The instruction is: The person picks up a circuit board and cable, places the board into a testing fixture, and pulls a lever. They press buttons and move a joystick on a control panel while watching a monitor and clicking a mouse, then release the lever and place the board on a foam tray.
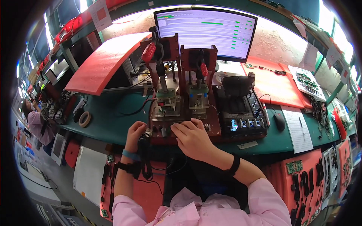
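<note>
The dark red test fixture [181, 94] stands at the desk's [113, 124] front edge, its 2 lever presses raised. The right hand [192, 137] lies flat and open on its base, holding nothing. The left hand [135, 135] curls around a black cable [145, 158]. A dropped lever could pinch fingers; the cable could snag.
</note>
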`<state>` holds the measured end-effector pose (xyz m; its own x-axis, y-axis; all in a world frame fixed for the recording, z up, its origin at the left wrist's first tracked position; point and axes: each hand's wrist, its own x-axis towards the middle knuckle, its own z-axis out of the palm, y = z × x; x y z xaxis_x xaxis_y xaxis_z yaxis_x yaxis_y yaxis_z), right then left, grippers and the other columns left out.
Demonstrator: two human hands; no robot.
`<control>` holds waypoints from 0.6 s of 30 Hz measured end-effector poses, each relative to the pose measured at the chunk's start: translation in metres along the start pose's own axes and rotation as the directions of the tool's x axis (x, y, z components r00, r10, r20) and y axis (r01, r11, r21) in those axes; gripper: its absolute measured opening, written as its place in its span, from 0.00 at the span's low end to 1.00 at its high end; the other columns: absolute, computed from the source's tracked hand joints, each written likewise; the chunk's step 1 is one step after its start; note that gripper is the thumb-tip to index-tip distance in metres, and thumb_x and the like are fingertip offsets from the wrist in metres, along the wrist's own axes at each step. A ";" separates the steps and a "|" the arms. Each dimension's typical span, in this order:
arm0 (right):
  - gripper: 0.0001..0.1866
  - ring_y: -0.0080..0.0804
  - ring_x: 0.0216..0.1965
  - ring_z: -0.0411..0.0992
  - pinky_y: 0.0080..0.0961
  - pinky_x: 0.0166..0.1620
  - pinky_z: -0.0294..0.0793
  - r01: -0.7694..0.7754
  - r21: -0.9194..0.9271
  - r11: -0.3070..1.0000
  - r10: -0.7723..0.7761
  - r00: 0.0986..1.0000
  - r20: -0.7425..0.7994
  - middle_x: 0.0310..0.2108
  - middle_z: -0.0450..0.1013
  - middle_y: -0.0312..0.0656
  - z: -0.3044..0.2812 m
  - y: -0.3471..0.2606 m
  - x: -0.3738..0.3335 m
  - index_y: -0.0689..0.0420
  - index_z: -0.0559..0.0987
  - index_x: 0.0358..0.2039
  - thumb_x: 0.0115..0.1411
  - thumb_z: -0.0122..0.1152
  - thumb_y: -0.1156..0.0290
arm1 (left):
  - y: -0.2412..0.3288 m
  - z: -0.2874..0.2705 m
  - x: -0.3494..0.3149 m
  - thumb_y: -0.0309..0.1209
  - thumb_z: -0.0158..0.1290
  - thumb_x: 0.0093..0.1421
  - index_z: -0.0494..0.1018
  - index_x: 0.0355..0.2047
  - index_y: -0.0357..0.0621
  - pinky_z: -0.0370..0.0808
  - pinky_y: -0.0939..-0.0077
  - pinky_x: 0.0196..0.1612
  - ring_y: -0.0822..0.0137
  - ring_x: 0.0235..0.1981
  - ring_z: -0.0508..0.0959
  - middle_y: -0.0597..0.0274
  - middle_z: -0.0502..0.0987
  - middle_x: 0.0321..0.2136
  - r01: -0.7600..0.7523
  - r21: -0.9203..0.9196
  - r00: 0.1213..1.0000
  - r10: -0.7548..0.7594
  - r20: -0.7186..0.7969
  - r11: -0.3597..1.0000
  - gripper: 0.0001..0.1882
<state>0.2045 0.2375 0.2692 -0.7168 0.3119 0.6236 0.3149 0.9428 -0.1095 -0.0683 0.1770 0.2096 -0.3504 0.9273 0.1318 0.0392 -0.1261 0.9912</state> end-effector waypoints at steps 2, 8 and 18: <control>0.19 0.34 0.47 0.67 0.36 0.54 0.59 -0.020 0.023 1.000 0.021 1.000 -0.019 0.46 0.71 0.39 -0.008 -0.003 0.000 0.57 0.75 0.45 0.50 0.58 0.72 | -0.015 0.000 0.008 0.29 0.47 0.63 0.71 0.31 0.40 0.63 0.88 0.28 0.84 0.26 0.67 0.74 0.69 0.23 -0.057 0.032 0.998 0.058 -0.016 0.998 0.07; 0.15 0.34 0.43 0.69 0.35 0.51 0.62 -0.170 -0.021 0.985 0.167 0.981 -0.101 0.40 0.73 0.37 -0.018 0.019 -0.014 0.57 0.77 0.39 0.48 0.59 0.74 | -0.039 0.010 0.006 0.32 0.46 0.64 0.66 0.25 0.41 0.54 0.85 0.22 0.84 0.22 0.58 0.76 0.59 0.18 -0.186 0.126 0.975 0.198 -0.098 0.974 0.12; 0.05 0.34 0.35 0.69 0.34 0.47 0.63 -0.191 -0.085 0.978 0.177 0.973 -0.148 0.25 0.72 0.33 -0.023 0.028 -0.011 0.55 0.77 0.25 0.45 0.61 0.74 | -0.032 0.023 0.005 0.36 0.44 0.66 0.59 0.22 0.40 0.53 0.81 0.22 0.80 0.21 0.53 0.73 0.54 0.18 -0.224 0.332 0.920 0.311 -0.237 0.916 0.18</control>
<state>0.2359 0.2575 0.2770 -0.5498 0.4530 0.7018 0.4976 0.8525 -0.1604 -0.0496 0.1935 0.1792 -0.5324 0.7304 0.4280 0.4250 -0.2066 0.8813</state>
